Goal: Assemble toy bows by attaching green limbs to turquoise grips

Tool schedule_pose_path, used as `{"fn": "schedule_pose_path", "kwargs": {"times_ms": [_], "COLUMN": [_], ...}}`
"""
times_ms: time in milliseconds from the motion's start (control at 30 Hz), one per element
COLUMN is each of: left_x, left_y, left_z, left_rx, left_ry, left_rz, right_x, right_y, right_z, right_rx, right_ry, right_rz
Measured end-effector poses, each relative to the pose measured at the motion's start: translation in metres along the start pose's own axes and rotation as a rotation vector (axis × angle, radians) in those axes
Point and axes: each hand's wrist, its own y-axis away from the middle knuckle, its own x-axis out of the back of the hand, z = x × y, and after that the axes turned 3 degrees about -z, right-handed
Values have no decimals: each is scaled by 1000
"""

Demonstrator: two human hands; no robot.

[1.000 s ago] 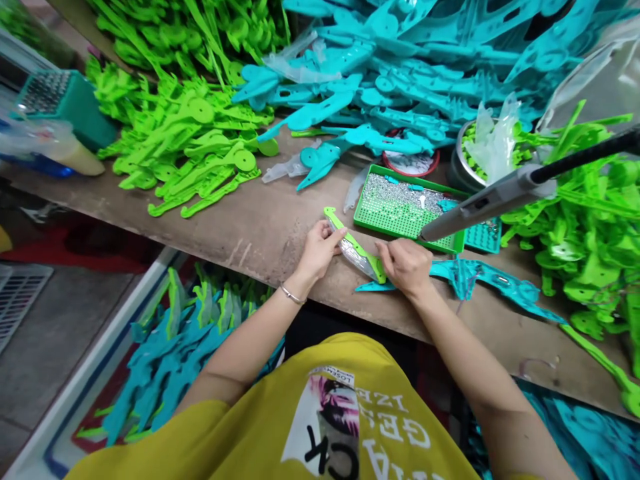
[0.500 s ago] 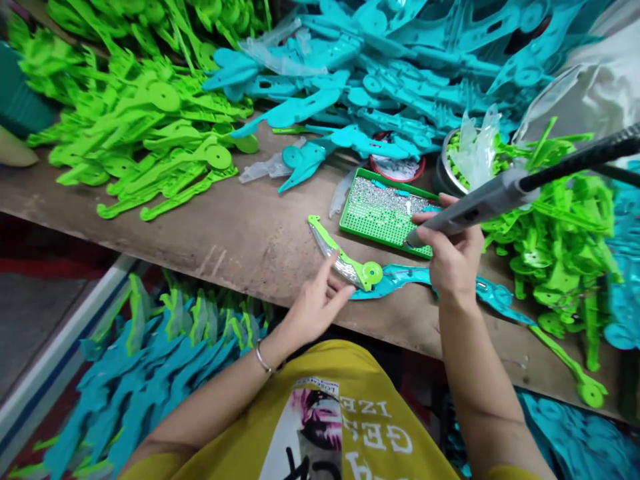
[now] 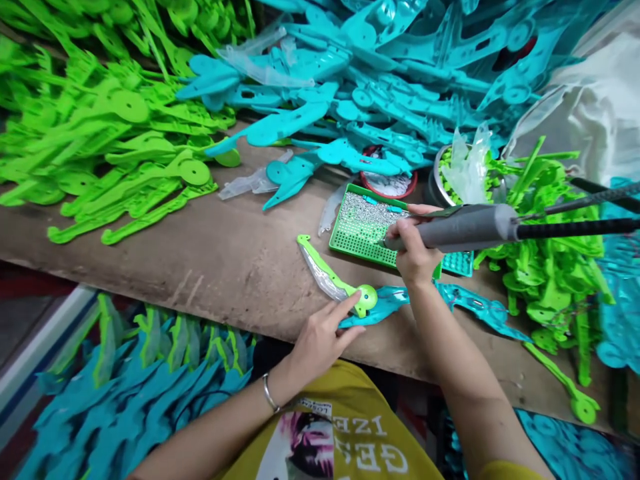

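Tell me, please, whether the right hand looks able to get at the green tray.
Probably yes: the right hand, holding the grey tool, appears over the right end of the green tray, with nothing visibly between.

free tabletop (image 3: 240, 260) at left, driver (image 3: 465, 227) over tray (image 3: 354, 239)

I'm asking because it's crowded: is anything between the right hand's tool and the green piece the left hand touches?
Just the green tray: the right hand holds the grey tool with its tip above it. Past the near rim, only bare table before the green piece.
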Motion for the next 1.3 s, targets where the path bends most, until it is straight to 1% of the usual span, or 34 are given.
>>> {"fn": "schedule_pose_path", "kwargs": {"times_ms": [100, 200, 267, 433, 667, 800, 900, 967, 1067, 1167, 1300], "left_x": [-2, -4, -5, -6, -9, -10, -11, -12, -12, -12, -11], "left_y": [1, 2, 2, 3, 3, 2, 0, 0, 0, 1, 0], "left_z": [-4, -6, -7, -7, -8, -11, -13, -14, -15, -17, -18], "left_rx": [-33, -60, -71, -118, -111, -164, -201, -213, -225, -244, -255], "left_ry": [-48, -90, -113, -155, -173, -193, -194, -182, -139, -111, -100], "left_rz": [16, 36, 40, 64, 97, 99, 107, 123, 124, 121, 127], "right_x": [-3, -6, -8, -12, -15, -8, 3, 12, 23, 31, 38], "right_y": [-3, -5, -6, -7, -9, -6, 8, 26, 57, 81, 94], "right_z": [6, 10, 11, 7, 9, -4, -25, -41, -59, -64, -55], "right_rx": [6, 46, 51, 56, 48, 74, 109, 104, 23, -41, -57], "right_ry": [-21, -148, -191, -168, -155, -185, -232, -265, -317, -303, -210], "right_rz": [-15, -6, 2, 13, 1, 11, -9, -73, -203, -291, -356]}}
